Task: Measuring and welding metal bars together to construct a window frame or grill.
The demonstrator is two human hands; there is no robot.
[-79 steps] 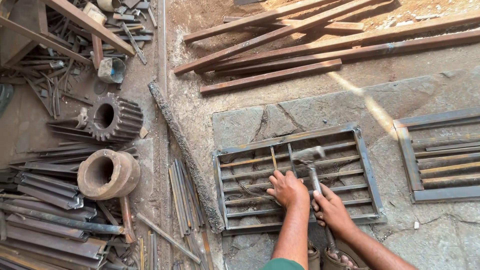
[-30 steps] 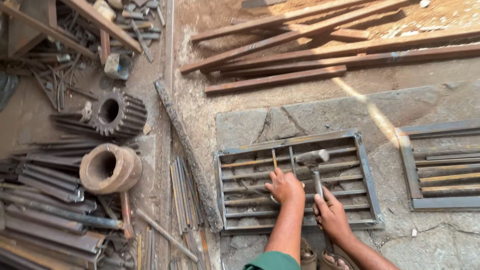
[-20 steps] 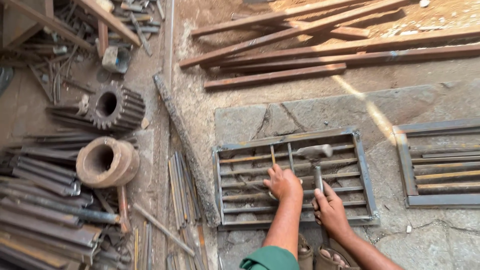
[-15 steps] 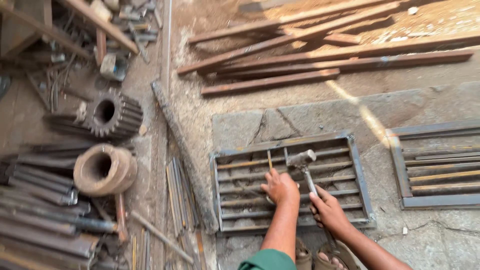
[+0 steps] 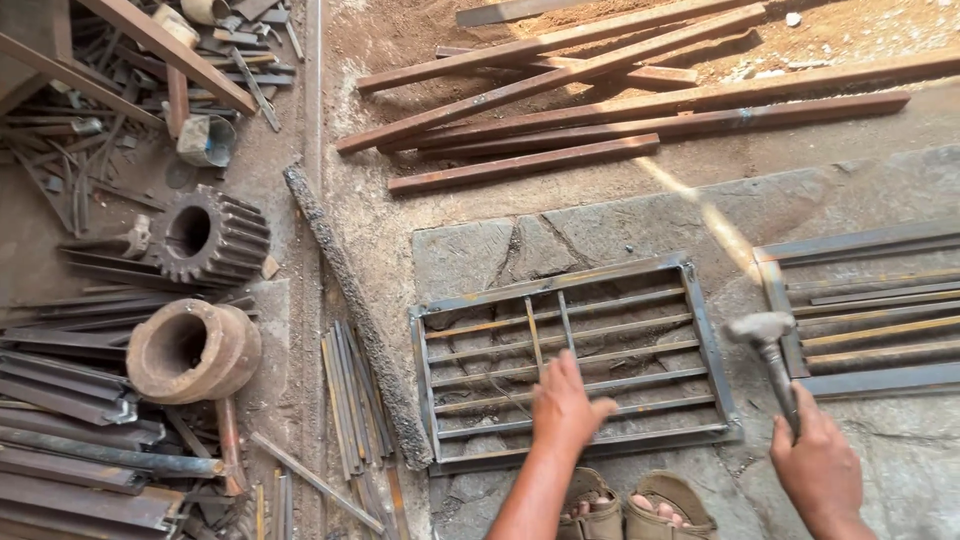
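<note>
our left hand [image 5: 566, 412] flat and open on the metal grille [image 5: 575, 360] | our right hand [image 5: 818, 470] clamped round the hammer [image 5: 772, 355], held just right of the grille | big gear [image 5: 208, 236] off left

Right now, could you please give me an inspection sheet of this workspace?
Surface: cracked stone slab, dusty ground around it.
Job's things: metal grille flat on the slab; hammer.
Clutter: rusty bars above; gear, ring, thin rods and scrap at left; second grille at right.
Hands: left hand pressed on the grille; right hand grips the hammer, held off to the grille's right.
Cables: nothing seen.
Surroundings: sandalled feet at the slab edge.
</note>
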